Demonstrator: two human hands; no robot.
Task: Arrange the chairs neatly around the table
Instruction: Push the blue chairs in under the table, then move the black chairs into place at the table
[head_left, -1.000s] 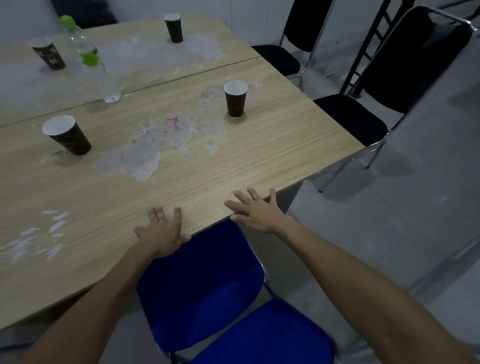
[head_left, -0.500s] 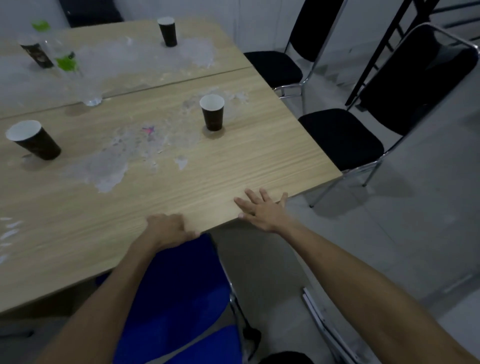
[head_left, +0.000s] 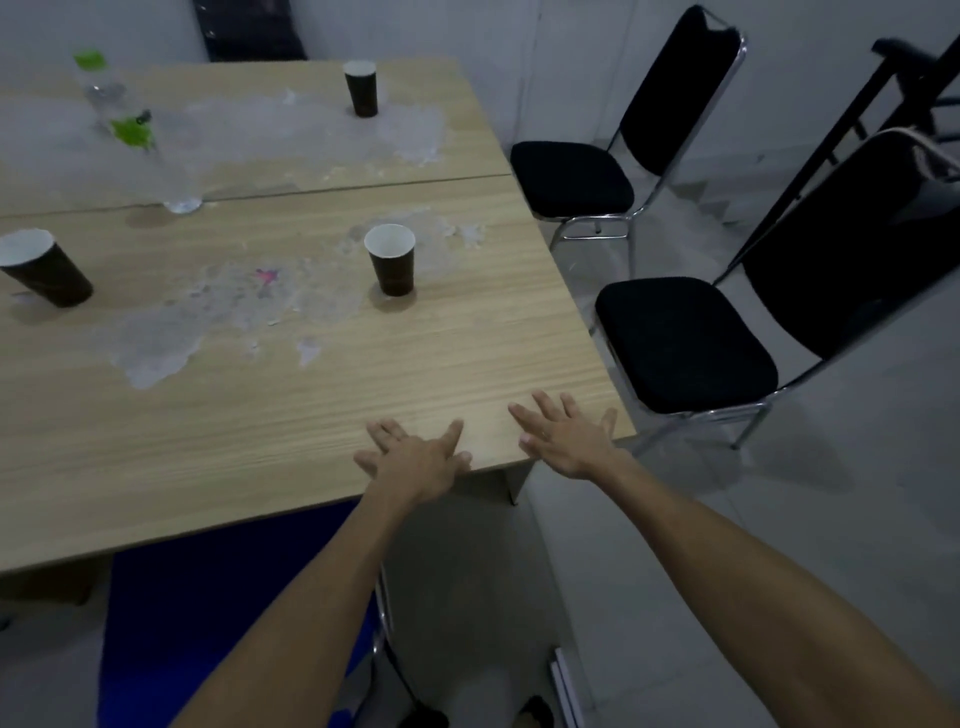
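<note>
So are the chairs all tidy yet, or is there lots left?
One looks done: the blue chair sits tucked under the table. Right now both hands, left hand and right hand, lie open near the table corner, holding nothing. Left: the near black chair and far black chair stand apart from the table's side.

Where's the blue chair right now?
In the head view the blue chair sits low and left of centre, tucked partly under the table's near edge, below the left hand.
</note>
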